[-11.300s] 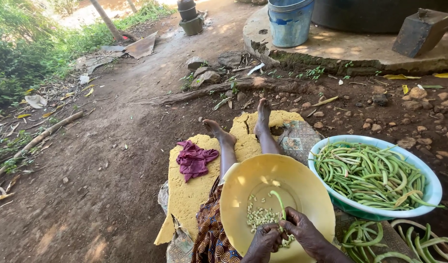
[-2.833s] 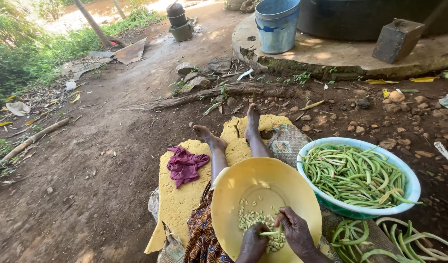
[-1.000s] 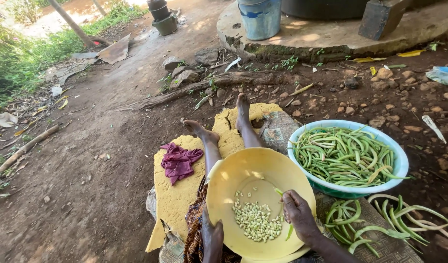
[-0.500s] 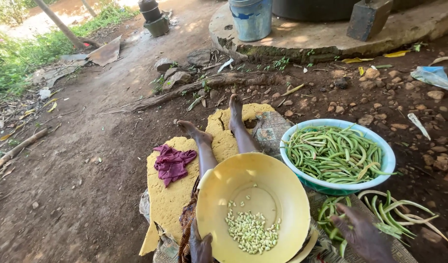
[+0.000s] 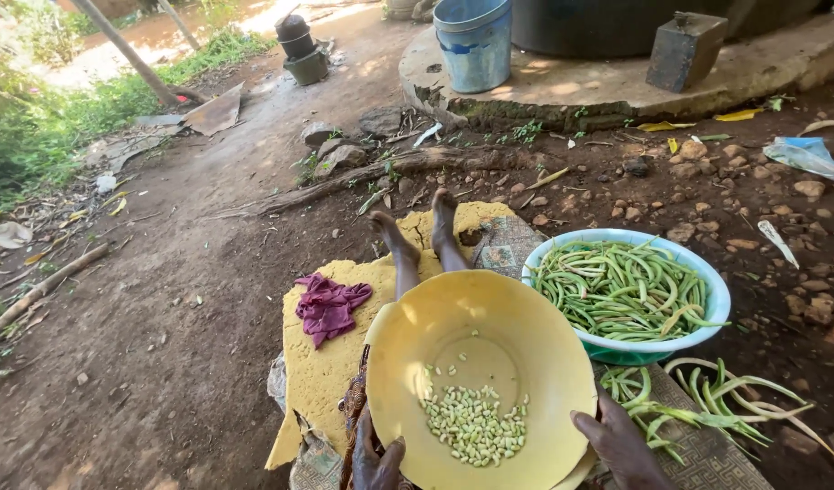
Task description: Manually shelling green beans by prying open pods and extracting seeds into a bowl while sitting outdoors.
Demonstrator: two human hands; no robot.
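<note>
A yellow bowl [image 5: 490, 318] rests on my lap with a heap of pale shelled beans [image 5: 471, 424] at its bottom. My left hand [image 5: 375, 458] sits at the bowl's lower left rim, fingers curled against it. My right hand [image 5: 621, 445] lies at the bowl's lower right rim, touching it, beside a pile of empty green pods [image 5: 707, 404] on a woven mat. A white-and-green basin [image 5: 707, 331] full of whole green bean pods [image 5: 621, 290] stands to the right of the bowl. My bare legs stretch forward over a yellow foam mat [image 5: 322, 372].
A purple cloth [image 5: 328, 305] lies on the foam mat. Ahead are a fallen branch [image 5: 363, 177], stones, a blue bucket [image 5: 474, 44] on a concrete platform [image 5: 617, 86], and a grey block [image 5: 685, 50]. Bare dirt spreads to the left, with grass beyond.
My right hand was in the bowl with a pod, swung out right to the empty-pod pile, and is back at the bowl's right rim. My left hand stays at the left rim.
</note>
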